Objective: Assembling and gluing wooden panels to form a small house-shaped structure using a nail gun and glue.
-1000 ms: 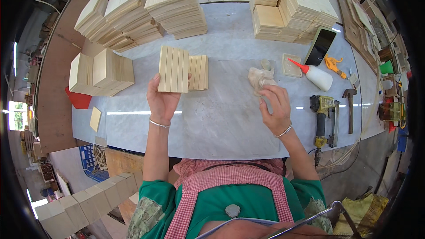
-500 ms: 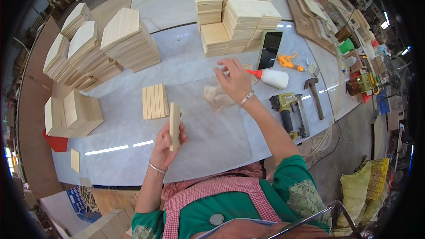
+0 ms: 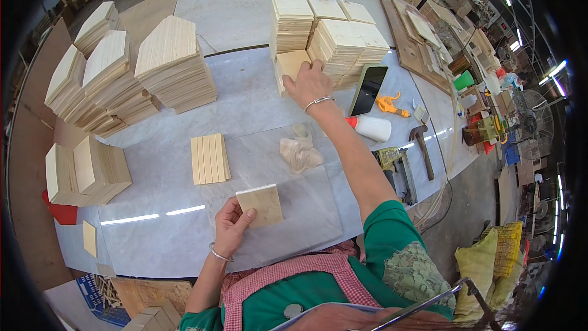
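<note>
Grey bench-top [image 3: 162,159] stretches before us; left of the crumpled cloth [image 3: 300,154] stand house-shaped stacks [image 3: 173,76], then slatted panels [image 3: 208,159], perhaps finished. Nearer us than the cloth, our left hand [image 3: 229,230] pinches a small wooden panel [image 3: 264,207], its far edge whitish, maybe glued already. Beyond the cloth, our right hand [image 3: 306,87] is at the low board stack [image 3: 291,58], grip unclear, many boards seemingly unused, while phone [image 3: 369,91] and bottle [image 3: 375,129] crowd the cloth's right

White glare streaks the tabletop [image 3: 165,239]; fisheye edges curve into black
</note>
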Available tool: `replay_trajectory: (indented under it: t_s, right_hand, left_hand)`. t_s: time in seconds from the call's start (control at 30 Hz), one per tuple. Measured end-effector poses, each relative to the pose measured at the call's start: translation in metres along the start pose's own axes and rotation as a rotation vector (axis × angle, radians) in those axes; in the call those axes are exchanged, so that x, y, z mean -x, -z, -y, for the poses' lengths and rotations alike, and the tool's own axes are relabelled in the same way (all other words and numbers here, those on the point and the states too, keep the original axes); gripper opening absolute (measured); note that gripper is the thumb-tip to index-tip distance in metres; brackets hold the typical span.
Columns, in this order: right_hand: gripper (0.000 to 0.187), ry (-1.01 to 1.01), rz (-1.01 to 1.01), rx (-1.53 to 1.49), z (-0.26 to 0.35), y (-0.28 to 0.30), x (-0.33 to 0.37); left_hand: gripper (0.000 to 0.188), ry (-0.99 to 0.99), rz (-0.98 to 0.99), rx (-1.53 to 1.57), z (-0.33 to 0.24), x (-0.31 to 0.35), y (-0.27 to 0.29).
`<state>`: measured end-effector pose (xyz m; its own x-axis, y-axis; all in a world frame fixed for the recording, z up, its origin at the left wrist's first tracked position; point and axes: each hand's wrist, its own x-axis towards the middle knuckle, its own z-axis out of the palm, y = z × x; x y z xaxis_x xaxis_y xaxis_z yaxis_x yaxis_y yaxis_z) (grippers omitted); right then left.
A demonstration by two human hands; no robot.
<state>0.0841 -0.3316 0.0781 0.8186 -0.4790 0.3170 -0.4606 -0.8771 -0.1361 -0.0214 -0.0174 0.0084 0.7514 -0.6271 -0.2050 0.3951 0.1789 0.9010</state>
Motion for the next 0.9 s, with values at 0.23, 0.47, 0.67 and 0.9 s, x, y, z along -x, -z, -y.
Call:
replay_trajectory:
  t_s: [0.23, 0.47, 0.67, 0.9]
  right_hand:
    - [0.040, 0.107, 0.156, -0.039, -0.006, 0.016, 0.002]
    - [0.055, 0.094, 0.194, -0.036, -0.009, 0.014, 0.009]
    - [0.067, 0.009, 0.207, -0.175, -0.016, 0.011, 0.005]
    - [0.064, -0.035, 0.050, -0.148, -0.005, 0.006, 0.011]
  left_hand:
    - [0.024, -0.015, 0.040, -0.048, 0.004, 0.006, 0.010]
    - [0.022, -0.087, 0.018, -0.140, 0.010, 0.014, 0.012]
    - [0.021, -0.129, 0.000, -0.234, 0.011, 0.018, 0.011]
    - [0.020, -0.154, -0.020, -0.298, 0.010, 0.021, 0.009]
